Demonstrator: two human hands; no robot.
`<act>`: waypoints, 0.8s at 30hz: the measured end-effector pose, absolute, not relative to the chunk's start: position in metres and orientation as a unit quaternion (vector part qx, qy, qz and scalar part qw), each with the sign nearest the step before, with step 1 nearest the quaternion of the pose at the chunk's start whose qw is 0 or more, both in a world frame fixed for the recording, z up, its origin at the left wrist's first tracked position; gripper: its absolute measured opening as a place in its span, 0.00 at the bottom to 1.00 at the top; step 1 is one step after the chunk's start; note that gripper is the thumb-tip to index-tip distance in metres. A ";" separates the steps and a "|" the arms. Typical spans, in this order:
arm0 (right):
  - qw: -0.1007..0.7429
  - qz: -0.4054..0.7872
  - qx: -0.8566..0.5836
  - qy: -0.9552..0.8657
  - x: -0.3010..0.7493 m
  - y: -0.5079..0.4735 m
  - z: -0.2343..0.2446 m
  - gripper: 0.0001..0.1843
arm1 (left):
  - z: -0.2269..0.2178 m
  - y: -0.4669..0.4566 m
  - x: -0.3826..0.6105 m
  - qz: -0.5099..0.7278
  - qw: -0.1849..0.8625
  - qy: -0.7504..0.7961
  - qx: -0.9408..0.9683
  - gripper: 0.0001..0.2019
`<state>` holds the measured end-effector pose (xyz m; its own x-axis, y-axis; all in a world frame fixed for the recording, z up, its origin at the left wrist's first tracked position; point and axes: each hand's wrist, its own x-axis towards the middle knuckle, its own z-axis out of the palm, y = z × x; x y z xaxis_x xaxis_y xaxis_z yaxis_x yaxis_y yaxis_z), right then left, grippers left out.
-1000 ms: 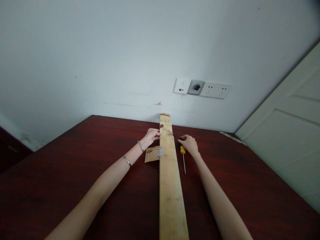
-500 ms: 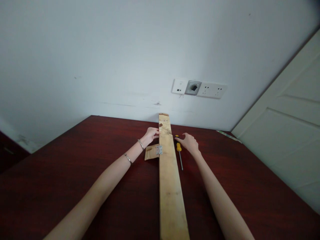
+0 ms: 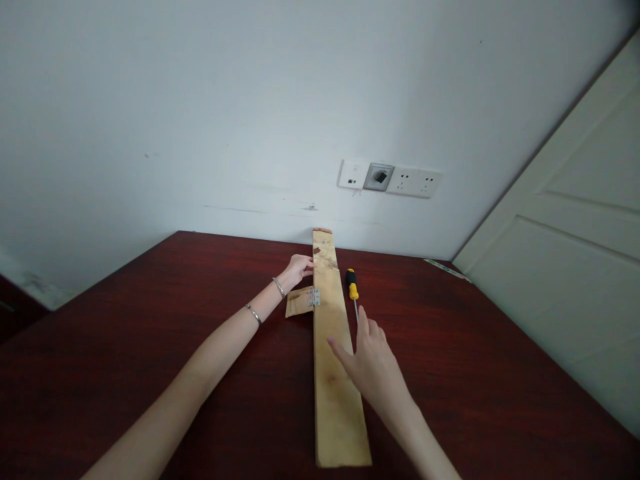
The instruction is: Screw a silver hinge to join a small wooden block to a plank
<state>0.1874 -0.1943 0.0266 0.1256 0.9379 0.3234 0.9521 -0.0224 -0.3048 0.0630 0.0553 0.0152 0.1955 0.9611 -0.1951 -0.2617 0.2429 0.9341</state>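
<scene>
While the left hand touches the left edge of the wooden plank, its grip impossible to tell, the right hand is spread and empty over the right edge. The plank lies on the dark red table, between the small wooden piece by the metal hinge and the black-and-yellow screwdriver.

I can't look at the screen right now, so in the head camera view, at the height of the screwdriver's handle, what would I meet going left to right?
Upper silver bracelet, left hand, wooden plank, screwdriver, thin strip, white door.
</scene>
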 end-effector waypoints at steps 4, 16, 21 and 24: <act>0.227 -0.041 -0.735 -0.638 0.163 -0.210 0.009 0.48 | 0.014 0.055 0.063 0.465 0.659 0.429 0.406 0.10; 0.217 0.000 -0.770 -0.600 0.141 -0.211 0.004 0.36 | 0.011 0.059 0.065 0.465 0.656 0.450 0.390 0.10; 0.237 -0.007 -0.774 -0.587 0.145 -0.211 0.002 0.33 | 0.012 0.053 0.065 0.462 0.654 0.450 0.394 0.08; 0.248 -0.015 -0.768 -0.590 0.147 -0.213 0.007 0.27 | 0.014 0.049 0.063 0.465 0.651 0.447 0.400 0.08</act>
